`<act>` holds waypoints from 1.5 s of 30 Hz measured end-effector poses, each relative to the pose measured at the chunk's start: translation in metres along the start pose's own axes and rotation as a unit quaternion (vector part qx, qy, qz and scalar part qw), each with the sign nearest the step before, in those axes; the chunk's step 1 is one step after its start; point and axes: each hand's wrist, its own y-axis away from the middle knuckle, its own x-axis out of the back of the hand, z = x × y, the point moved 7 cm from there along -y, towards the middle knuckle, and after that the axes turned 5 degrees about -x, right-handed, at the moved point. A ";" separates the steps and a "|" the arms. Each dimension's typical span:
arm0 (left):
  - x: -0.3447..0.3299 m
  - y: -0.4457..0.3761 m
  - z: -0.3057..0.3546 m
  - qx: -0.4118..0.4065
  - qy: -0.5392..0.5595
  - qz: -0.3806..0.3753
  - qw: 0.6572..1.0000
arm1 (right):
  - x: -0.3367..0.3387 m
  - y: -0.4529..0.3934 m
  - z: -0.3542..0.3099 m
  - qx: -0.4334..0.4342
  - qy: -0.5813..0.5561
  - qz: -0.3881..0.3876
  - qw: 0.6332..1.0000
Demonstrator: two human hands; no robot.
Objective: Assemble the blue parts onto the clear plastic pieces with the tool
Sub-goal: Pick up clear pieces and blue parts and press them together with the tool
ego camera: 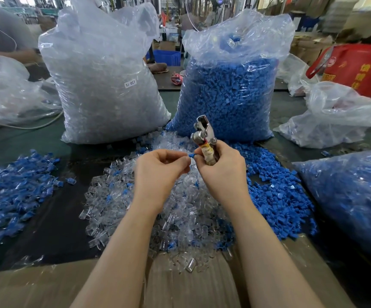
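- head view: the left hand (160, 166) is raised above the table (53, 218), fingers curled inward and thumb and forefinger pinched together at the tip; what it pinches is too small to tell.
- the right hand (221, 168) is wrapped around the taped handle of the tool (203, 135), which stands upright with its metal head pointing away from the person.
- a small blue part (192, 155) sits between the two hands, at the fingertips of both; which hand grips it cannot be told.
- directly below the hands lies a loose heap of clear plastic pieces (175, 210), with a few blue bits mixed in.
- a loose heap of blue parts (275, 196) lies just right of the clear heap, touching it.
- a pile of joined blue-and-clear units (13, 192) lies at the left of the table, apart from the clear heap.
- behind the heaps stand two filled bags: the clear-piece bag (104, 85) on the left, bearing a small white label, and the blue-part bag (231, 90) on the right.
- a flattened cardboard sheet (191, 287) covers the near edge of the table under the forearms.
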 end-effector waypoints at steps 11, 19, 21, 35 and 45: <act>0.002 0.000 0.011 -0.087 -0.107 0.025 0.990 | -0.006 0.000 0.000 -0.009 -0.051 -0.049 0.997; 0.005 0.001 0.008 -0.091 -0.105 0.048 0.989 | -0.011 -0.002 0.003 -0.008 -0.075 -0.084 0.994; 0.005 -0.001 0.006 -0.082 -0.077 0.045 0.993 | -0.010 -0.003 0.005 -0.022 -0.085 -0.098 0.991; 0.007 -0.004 0.005 -0.075 0.104 0.042 0.991 | -0.012 0.006 0.006 -0.018 -0.008 -0.228 0.973; 0.007 -0.007 0.002 -0.080 0.105 0.030 0.991 | -0.015 0.006 0.007 0.013 0.020 -0.237 0.971</act>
